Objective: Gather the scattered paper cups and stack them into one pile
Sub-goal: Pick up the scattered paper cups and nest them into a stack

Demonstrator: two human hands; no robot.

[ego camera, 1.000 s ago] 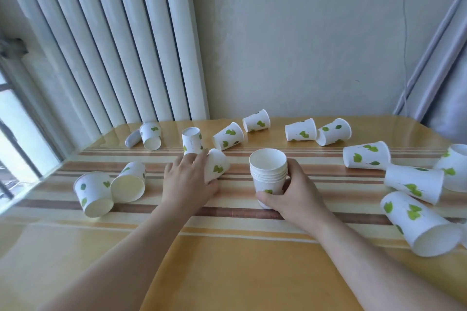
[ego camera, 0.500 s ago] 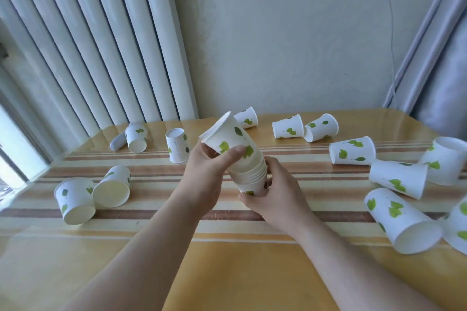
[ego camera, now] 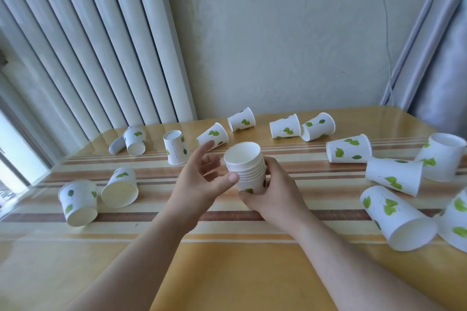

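A stack of several nested white paper cups with green leaf prints (ego camera: 246, 166) stands upright at the table's middle. My right hand (ego camera: 274, 190) is wrapped around its lower part from the right. My left hand (ego camera: 202, 179) is just left of the stack, fingers spread and empty, thumb tip touching the stack's side. Loose cups lie around: an inverted one (ego camera: 175, 150), one on its side (ego camera: 212, 136) behind my left hand, two at the left (ego camera: 78, 202) (ego camera: 120, 188), several at the right (ego camera: 396, 217).
More cups lie along the far edge (ego camera: 241, 119) (ego camera: 285, 126) (ego camera: 317, 126) (ego camera: 135, 140) of the striped yellow table (ego camera: 227, 272). White vertical blinds (ego camera: 88, 45) hang behind at the left, a wall behind, a curtain (ego camera: 442, 45) at the right.
My left hand picked up a cup lying near the stack, set it into the top of the stack, and has now let go and opened. My right hand kept holding the stack.
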